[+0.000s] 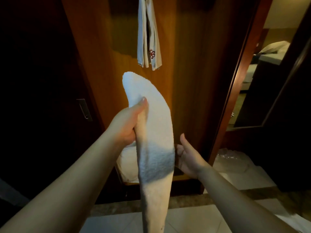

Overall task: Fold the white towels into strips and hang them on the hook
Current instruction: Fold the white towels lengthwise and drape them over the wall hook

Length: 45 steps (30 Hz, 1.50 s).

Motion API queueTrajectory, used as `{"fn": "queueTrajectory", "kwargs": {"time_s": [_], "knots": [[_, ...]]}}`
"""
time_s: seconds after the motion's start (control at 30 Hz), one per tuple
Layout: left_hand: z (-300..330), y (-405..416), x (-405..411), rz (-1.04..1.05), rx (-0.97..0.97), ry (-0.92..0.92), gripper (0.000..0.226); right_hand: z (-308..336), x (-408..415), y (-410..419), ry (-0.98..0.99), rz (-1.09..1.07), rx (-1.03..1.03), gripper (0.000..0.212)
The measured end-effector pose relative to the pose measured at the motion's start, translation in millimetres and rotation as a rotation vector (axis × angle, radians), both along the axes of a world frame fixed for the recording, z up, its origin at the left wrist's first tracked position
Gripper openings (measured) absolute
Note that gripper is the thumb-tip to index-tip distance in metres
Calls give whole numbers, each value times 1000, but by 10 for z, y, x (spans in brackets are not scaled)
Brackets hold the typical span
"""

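Observation:
A white towel (154,132), folded into a long narrow strip, rises from the bottom of the view toward the wooden door. My left hand (127,123) grips the strip near its upper end, thumb on top of the cloth. My right hand (186,155) sits just right of the strip's middle, palm up, thumb raised and fingers relaxed, holding nothing. Folded white cloths with a red flower emblem (149,36) hang on the door above the strip; the hook itself is out of view. More folded white towels (125,163) lie low behind the strip.
The wooden door (188,73) fills the centre. A dark door with a metal handle (84,109) stands at the left. A mirror (262,73) at the right reflects a bed. Crinkled plastic (230,157) and white sheets lie on the floor at the lower right.

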<state>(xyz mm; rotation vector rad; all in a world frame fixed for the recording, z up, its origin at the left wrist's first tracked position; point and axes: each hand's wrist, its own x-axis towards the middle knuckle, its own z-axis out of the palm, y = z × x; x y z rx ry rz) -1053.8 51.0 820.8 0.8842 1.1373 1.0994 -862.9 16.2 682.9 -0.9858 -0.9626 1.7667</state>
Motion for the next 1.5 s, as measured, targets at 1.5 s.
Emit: {"fn": "queueTrajectory", "kwargs": {"time_s": [1.5], "knots": [[-1004,129,48,-664,141,-9,57,1115,372,138,251,-44,154,69]]}}
